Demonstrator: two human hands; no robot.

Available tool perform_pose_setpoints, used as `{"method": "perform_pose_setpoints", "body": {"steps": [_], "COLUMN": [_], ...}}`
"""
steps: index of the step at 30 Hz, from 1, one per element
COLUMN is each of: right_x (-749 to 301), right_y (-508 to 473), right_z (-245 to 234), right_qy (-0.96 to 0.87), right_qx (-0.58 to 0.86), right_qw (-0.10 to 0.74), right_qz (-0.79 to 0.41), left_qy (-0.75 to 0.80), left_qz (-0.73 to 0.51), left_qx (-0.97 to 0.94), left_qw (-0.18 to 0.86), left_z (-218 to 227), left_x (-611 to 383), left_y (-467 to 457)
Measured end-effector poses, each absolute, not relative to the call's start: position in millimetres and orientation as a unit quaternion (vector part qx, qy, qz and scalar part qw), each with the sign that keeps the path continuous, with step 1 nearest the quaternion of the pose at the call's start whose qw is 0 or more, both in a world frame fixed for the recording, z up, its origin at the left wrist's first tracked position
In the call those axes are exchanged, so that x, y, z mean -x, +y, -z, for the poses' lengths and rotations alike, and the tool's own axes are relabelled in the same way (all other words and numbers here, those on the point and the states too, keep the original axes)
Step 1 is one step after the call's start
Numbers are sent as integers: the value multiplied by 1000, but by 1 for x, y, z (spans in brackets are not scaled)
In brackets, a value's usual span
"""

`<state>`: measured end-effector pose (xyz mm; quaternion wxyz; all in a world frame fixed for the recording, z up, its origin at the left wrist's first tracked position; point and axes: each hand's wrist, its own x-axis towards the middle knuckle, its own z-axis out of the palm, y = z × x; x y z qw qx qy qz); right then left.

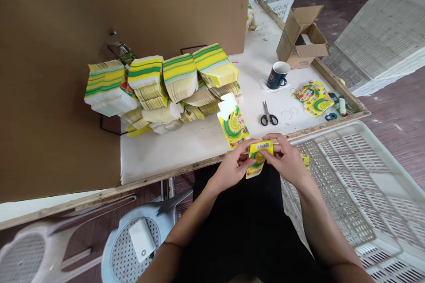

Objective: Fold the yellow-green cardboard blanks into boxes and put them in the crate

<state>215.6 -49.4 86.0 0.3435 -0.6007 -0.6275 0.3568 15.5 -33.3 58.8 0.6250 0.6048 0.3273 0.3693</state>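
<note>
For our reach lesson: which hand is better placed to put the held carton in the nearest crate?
Probably the right hand: both grip the carton, but the right is nearer the crate.

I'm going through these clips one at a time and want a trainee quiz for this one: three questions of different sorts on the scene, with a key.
1. How is the upright yellow-and-green carton being handled? A) with one hand; B) with both hands; C) not touched at all
2. True or false: the mug stands outside the open cardboard box.
3. Fill in: on the table, the tool nearest the flat carton is a pair of ____.

Key:
1. B: the left hand and the right hand both hold it.
2. True.
3. Scissors.
</note>
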Motion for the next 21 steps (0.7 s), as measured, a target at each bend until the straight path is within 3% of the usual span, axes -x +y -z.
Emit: {"method": "perform_pose_setpoints", "body": {"steps": [4, 12, 18, 21], "right_x": [-206, -215, -217, -225], "right_y": [-50, -55, -60, -59], "right_z": [-85, -86, -79, -75], "right_qy": [-630, -645, -647, -651], "right_qx": [645, 584, 613, 575], "right_qw": [326, 345, 355, 399], "right_qz": [-283, -351, -282, -293], "left_qy": [321, 335, 337, 339], "left_qz": [-373, -386, -391, -389], "left_qx": [-558, -513, -507, -505], "left_qw": [668, 690, 690, 691], "left_z": [-64, -67, -70, -71], "left_x": [-17, -22, -28, -28], "left_y": [-35, -34, -36, -35]}}
